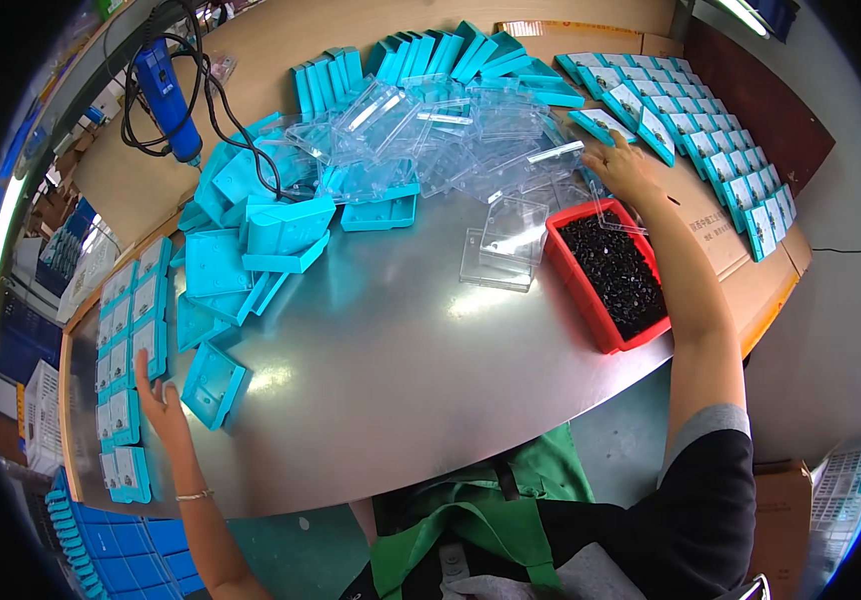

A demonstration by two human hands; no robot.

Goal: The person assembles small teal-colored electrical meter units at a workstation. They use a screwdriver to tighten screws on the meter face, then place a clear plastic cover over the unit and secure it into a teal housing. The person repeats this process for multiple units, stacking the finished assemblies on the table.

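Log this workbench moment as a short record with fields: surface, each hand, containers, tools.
surface: grey metal table
left hand: left hand open, at the table's left edge beside a turquoise tray and a row of finished cases
right hand: right hand flat on the far right, at the edge of a pile of clear plastic lids; whether it grips one cannot be told
containers: red bin of small black parts
tools: blue power tool with black cord, far left
other: brown cardboard box bearing rows of cases
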